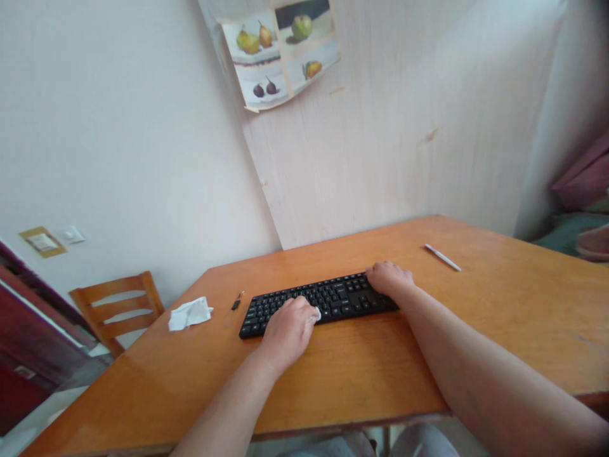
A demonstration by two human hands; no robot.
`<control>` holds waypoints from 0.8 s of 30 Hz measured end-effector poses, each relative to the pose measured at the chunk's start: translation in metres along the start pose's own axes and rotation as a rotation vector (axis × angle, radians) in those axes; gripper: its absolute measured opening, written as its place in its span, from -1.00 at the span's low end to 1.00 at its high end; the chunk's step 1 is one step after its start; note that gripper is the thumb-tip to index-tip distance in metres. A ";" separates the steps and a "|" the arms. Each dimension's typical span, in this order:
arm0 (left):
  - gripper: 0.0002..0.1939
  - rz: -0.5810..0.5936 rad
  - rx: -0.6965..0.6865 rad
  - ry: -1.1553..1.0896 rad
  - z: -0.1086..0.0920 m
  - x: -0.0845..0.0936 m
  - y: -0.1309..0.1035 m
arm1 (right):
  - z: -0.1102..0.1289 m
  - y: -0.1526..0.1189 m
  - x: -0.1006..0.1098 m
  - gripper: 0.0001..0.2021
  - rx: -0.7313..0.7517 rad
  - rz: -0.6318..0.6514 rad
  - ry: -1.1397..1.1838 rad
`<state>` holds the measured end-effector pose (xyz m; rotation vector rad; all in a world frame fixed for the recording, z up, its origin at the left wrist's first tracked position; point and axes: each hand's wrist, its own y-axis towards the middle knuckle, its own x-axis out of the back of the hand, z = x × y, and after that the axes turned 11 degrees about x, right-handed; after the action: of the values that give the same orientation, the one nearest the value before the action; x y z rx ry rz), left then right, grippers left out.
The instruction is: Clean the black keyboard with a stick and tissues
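Head view: a black oblong keyboard point(340, 297) lies lengthwise, roughly nine-to-three o'clock, on the orange wooden tabletop point(342, 374). Left fingers point(299, 306) curl around a crumpled white wad point(318, 313); right fingers point(379, 271), grip unclear, cover the keyboard's three-o'clock end.

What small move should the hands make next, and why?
Probably slide the left hand a little along the keyboard: it holds a white wad there, while the right hand rests on the keyboard's right end, perhaps able to steady it.
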<state>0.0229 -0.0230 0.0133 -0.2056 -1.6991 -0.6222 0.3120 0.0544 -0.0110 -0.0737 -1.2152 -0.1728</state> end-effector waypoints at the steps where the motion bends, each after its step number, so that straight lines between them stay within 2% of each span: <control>1: -0.73 -0.003 0.011 0.004 0.006 0.002 -0.003 | 0.000 0.000 0.000 -0.47 -0.001 0.000 -0.002; 11: -0.75 -0.030 0.120 0.002 0.066 0.018 -0.034 | -0.001 -0.001 0.001 -0.46 0.005 -0.001 -0.006; 24: -0.77 -0.058 0.182 0.002 0.093 0.023 -0.053 | -0.009 0.006 -0.007 -0.47 0.014 0.002 -0.010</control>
<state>-0.0863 -0.0247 0.0111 -0.0267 -1.7535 -0.5063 0.3193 0.0599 -0.0201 -0.0634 -1.2264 -0.1627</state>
